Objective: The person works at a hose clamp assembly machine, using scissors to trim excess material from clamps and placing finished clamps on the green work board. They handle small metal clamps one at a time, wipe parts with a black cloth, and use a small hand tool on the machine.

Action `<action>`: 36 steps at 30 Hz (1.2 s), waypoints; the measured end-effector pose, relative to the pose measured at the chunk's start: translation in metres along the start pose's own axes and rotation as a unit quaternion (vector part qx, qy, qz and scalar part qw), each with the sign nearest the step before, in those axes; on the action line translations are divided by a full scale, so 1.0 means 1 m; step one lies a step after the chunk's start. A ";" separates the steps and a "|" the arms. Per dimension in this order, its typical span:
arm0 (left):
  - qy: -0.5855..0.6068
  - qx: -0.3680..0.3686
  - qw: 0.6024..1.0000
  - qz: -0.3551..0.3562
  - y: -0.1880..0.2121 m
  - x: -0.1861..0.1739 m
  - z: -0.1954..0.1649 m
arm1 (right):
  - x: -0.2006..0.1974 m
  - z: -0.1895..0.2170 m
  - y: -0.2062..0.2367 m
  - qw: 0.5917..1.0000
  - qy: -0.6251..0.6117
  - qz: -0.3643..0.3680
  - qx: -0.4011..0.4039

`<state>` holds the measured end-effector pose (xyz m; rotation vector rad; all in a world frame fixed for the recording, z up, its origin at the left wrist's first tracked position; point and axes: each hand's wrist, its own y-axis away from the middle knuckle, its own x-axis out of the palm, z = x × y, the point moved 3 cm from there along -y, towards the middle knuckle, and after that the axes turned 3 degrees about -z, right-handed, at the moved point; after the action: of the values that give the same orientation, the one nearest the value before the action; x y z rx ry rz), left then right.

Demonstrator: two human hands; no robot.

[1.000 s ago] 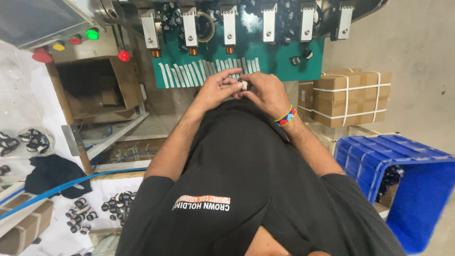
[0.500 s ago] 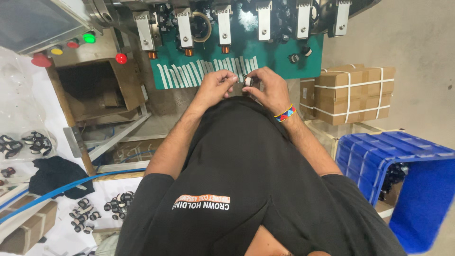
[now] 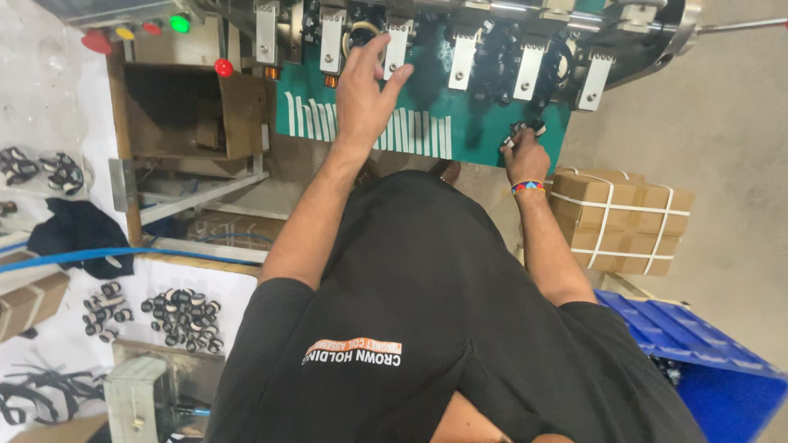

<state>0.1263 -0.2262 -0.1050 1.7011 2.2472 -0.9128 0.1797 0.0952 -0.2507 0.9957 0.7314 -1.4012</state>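
Since the earlier frame the hands have parted: the left hand (image 3: 361, 94) has risen, fingers spread and holding nothing, to a ringed fixture (image 3: 367, 33) on the green machine panel (image 3: 427, 107). The right hand (image 3: 525, 156) stays low at the panel's edge, pinching small black-and-white parts (image 3: 522, 130), seemingly kept ready beside the white clamps (image 3: 460, 57).

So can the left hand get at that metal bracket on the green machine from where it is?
Probably yes: the left hand is raised, fingers spread, right by the metal bracket, with nothing between them.
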 end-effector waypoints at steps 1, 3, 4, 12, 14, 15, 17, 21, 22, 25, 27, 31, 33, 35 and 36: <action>-0.015 0.043 0.999 -0.009 -0.004 0.002 -0.007 | -0.002 0.002 -0.002 1.000 -0.005 -0.018 -0.012; 0.011 0.005 1.000 -0.028 -0.001 0.000 -0.007 | -0.004 0.009 -0.004 0.997 -0.017 -0.061 -0.035; 0.025 -0.011 0.999 -0.037 0.001 -0.001 -0.003 | -0.004 0.016 -0.007 0.996 -0.047 -0.040 -0.057; 0.326 -0.459 0.826 -0.022 0.067 0.009 0.081 | -0.009 0.087 0.008 0.958 -0.178 0.095 -0.201; 0.443 -0.500 0.742 0.049 0.072 0.035 0.091 | -0.001 0.109 0.005 0.931 -0.265 0.144 -0.203; 0.458 -0.513 0.722 0.075 0.075 0.044 0.094 | 0.005 0.122 0.001 0.914 -0.307 0.166 -0.205; 0.483 -0.536 0.681 0.125 0.078 0.056 0.095 | 0.021 0.152 -0.010 0.888 -0.370 0.164 -0.220; 0.417 -0.522 0.711 0.219 0.090 0.042 0.098 | 0.066 0.203 -0.025 0.741 -0.581 0.335 0.025; 0.384 -0.508 0.736 0.230 0.090 0.030 0.096 | 0.070 0.208 -0.023 0.743 -0.593 0.307 0.053; 0.196 -0.309 0.907 0.210 0.083 -0.024 0.082 | 0.070 0.210 0.002 0.738 -0.608 0.264 0.126; 0.199 -0.146 0.948 0.201 0.072 -0.057 0.067 | 0.059 0.202 0.027 0.673 -0.626 0.345 0.192; 0.276 -0.002 0.900 0.337 0.051 -0.076 0.048 | 0.036 0.202 0.067 0.516 -0.643 0.492 0.278; 0.311 -0.045 0.866 0.390 0.047 -0.074 0.047 | 0.028 0.207 0.070 0.511 -0.648 0.497 0.268; 0.338 -0.127 0.829 0.427 0.045 -0.070 0.052 | 0.023 0.211 0.075 0.502 -0.663 0.488 0.264; 0.337 -0.106 0.830 0.432 0.044 -0.070 0.054 | 0.021 0.213 0.077 0.496 -0.675 0.479 0.262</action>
<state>0.1777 -0.3063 -0.1303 2.7896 1.3777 0.1761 0.2265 -0.1107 -0.1667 0.2510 -1.3645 -0.8667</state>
